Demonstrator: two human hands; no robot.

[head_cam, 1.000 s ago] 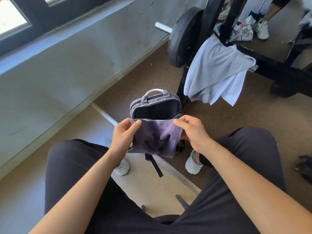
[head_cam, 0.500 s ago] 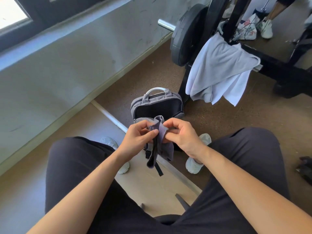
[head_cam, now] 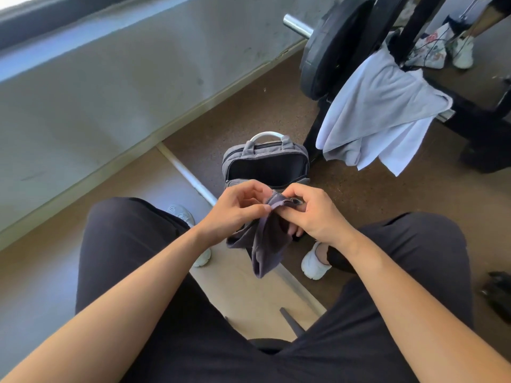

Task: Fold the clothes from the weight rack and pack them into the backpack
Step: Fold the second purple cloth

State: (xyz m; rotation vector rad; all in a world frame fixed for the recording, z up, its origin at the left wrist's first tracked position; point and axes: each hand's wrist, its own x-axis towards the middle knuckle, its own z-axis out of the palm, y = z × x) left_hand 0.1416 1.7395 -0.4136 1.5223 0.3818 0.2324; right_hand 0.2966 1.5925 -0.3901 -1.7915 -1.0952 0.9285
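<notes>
Floor (head_cam: 243, 111): brown speckled surface is running along a pale grey wall (head_cam: 110, 87); a lighter tan panel is lying under the seated person's feet.
Room: a black weight rack (head_cam: 475, 117) is standing at upper right, carrying a black plate (head_cam: 323, 53) on a chrome bar end (head_cam: 297, 26).
Clothes on rack: a light grey garment (head_cam: 387, 106) is hanging over the rack's low bar, with a white one (head_cam: 401, 150) showing beneath its lower edge.
Backpack (head_cam: 265, 164): grey, sitting upright on the floor just left of the rack's foot, its mouth gaping open toward the camera, white handle at top.
Purple-grey garment (head_cam: 265, 241): being held between the knees, in front of and just below the backpack's mouth; its long axis is running top to bottom, the gathered end up at the fingers and the loose end hanging down.
Left hand (head_cam: 237, 208): thumb and forefinger are pinching the garment's top edge.
Right hand (head_cam: 312, 214): fingers are curling and nipping the same top edge, touching the left.
Hard to make out: the garment's type; a dark object (head_cam: 497, 291) is being cut off at the right border.
</notes>
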